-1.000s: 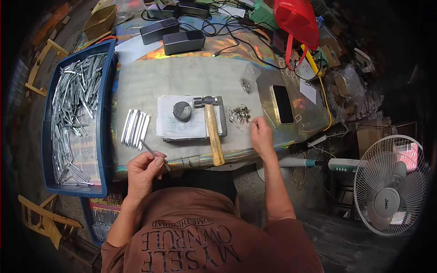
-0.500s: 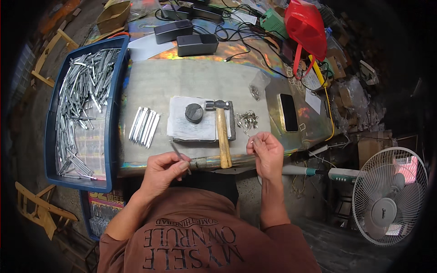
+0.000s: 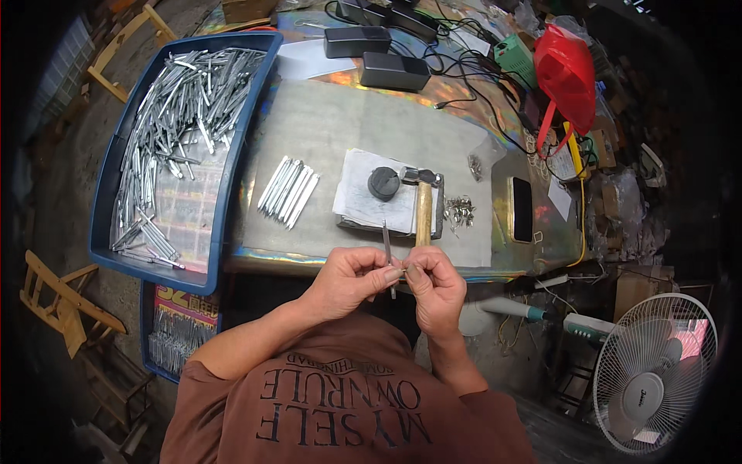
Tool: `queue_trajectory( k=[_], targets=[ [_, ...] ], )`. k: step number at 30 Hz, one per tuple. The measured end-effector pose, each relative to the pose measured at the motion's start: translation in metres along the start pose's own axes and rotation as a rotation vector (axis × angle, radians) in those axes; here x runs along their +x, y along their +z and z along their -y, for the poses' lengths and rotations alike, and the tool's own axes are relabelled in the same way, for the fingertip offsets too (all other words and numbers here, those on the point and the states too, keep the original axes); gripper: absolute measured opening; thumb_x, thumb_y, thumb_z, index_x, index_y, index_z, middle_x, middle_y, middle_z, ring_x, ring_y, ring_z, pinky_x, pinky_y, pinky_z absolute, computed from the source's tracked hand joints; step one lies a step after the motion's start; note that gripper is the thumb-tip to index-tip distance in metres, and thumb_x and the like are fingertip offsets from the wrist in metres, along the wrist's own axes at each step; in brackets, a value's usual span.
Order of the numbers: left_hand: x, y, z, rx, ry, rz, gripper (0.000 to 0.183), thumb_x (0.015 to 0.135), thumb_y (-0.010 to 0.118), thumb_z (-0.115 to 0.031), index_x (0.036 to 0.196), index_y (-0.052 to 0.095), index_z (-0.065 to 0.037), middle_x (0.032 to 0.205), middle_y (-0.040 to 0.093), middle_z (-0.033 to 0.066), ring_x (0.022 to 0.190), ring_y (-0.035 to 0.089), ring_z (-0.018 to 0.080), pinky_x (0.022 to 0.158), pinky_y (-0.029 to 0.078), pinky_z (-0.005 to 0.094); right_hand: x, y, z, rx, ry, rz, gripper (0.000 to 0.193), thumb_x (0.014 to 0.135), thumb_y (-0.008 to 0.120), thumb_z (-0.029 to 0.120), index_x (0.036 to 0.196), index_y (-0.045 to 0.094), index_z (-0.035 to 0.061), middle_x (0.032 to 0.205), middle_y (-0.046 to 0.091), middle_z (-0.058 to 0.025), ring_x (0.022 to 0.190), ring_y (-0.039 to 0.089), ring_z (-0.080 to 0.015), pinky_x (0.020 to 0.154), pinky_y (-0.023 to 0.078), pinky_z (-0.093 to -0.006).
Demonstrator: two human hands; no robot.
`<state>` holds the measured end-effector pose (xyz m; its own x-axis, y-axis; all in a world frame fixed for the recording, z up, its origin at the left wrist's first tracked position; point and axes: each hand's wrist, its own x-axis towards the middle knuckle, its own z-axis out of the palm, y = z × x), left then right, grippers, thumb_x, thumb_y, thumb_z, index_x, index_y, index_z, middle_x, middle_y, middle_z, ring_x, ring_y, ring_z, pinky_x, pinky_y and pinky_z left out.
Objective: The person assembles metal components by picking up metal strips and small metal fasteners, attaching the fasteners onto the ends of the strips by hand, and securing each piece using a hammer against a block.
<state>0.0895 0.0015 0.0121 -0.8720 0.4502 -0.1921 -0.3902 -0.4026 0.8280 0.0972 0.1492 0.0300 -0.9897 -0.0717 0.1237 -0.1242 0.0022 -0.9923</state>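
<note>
Fingers of both hands pinch a thin metal strip upright at the counter edge; I should keep my left hand steady while my right hand aligns the lower end squarely.

Your view is evenly lit by soft daylight; no hard shadows fall on the grey work mat. Beyond the mat, the iridescent tabletop throws rainbow glare. Around the mat, straight edges bow outward and the corners go black. Your hands, just below the mat, read sharp; detail softens and darkens toward the white fan.
</note>
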Motion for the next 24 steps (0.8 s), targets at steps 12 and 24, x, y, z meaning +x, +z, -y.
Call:
queue_trajectory(
  k=[12,24],
  targets=[
    [-0.003,-0.008,0.001,-0.031,0.01,-0.026,0.011,0.081,0.056,-0.015,0.08,0.056,-0.003,0.069,0.052,-0.0021,0.059,0.044,0.0019,0.051,0.034,0.0146,0.003,0.003,-0.002,-0.425,-0.233,0.057,0.007,0.075,0.059,0.001,0.078,0.053,-0.0016,0.075,0.054,-0.0104,0.063,0.052,-0.0184,0.056,0.042,-0.0259],
    [-0.006,-0.014,-0.002,0.007,0.0,0.02,0.01,0.081,0.056,-0.012,0.082,0.057,-0.003,0.069,0.051,-0.0039,0.059,0.041,0.0006,0.05,0.032,0.0148,0.013,-0.004,0.011,-0.491,-0.067,0.323,0.007,0.078,0.053,0.004,0.076,0.05,-0.0012,0.07,0.049,-0.0116,0.061,0.048,-0.025,0.056,0.039,-0.0309]
  ],
)
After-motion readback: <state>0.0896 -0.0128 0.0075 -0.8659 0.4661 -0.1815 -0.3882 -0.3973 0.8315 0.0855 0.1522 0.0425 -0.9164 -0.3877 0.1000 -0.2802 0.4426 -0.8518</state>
